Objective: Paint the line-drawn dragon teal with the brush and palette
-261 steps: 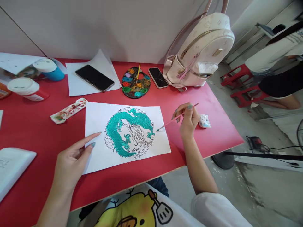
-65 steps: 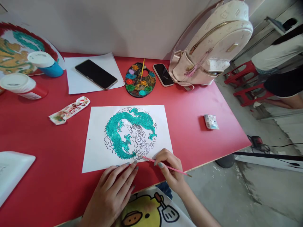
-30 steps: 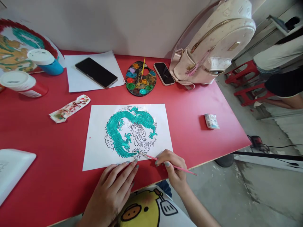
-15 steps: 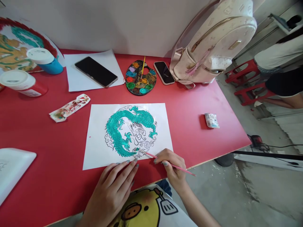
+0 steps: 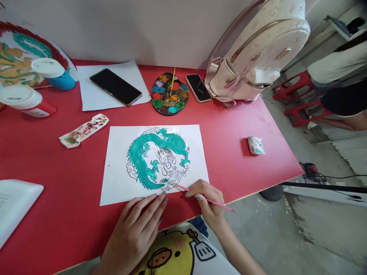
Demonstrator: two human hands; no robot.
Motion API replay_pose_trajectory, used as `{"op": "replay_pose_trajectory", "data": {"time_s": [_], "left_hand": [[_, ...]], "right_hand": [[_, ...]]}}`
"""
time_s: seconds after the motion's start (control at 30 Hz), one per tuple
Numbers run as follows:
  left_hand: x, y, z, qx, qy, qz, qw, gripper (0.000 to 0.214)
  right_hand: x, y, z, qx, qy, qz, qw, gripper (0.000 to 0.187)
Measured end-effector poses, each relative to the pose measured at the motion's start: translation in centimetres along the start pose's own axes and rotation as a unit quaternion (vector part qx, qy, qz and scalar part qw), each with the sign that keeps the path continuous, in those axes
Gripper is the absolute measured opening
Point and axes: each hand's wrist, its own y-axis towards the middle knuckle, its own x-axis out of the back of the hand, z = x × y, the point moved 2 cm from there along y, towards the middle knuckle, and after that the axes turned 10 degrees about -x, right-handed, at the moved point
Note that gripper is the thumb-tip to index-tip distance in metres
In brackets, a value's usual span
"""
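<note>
Head view: right hand (image 5: 208,198) pinches a thin pink brush (image 5: 179,187) pencil-style, gripped near the bristle end for fine control. The tip sits on the dragon drawing (image 5: 143,160) at its lower edge, beside the teal fill. Left hand (image 5: 137,225) lies flat, fingers extended and loosely together, with fingertips (image 5: 159,195) pressing the near edge of the paper sheet (image 5: 117,183) so it can't slide on the red table (image 5: 237,126). Palette (image 5: 169,95) lies past the sheet's far edge, within reach, with a second brush (image 5: 172,78) resting on it.

right hand (image 5: 208,198) gripping pink brush (image 5: 197,194), tip on dragon drawing (image 5: 156,160); left hand (image 5: 137,229) pinning sheet
</note>
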Motion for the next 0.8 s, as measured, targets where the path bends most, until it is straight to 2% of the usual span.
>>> {"op": "replay_pose_trajectory", "data": {"time_s": [0.23, 0.47, 0.8], "left_hand": [[0.26, 0.28, 0.01, -0.004, 0.007, 0.0, 1.0, 0.047], [0.13, 0.18, 0.01, -0.005, 0.013, -0.007, 1.0, 0.049], [0.35, 0.3, -0.01, -0.006, 0.016, 0.003, 1.0, 0.042]], "right_hand": [[-0.12, -0.02, 0.09, 0.008, 0.003, 0.024, 1.0, 0.035], [-0.1, -0.01, 0.1, 0.008, -0.007, 0.022, 1.0, 0.035], [-0.1, 0.16, 0.31, 0.011, -0.003, 0.016, 1.0, 0.037]]}}
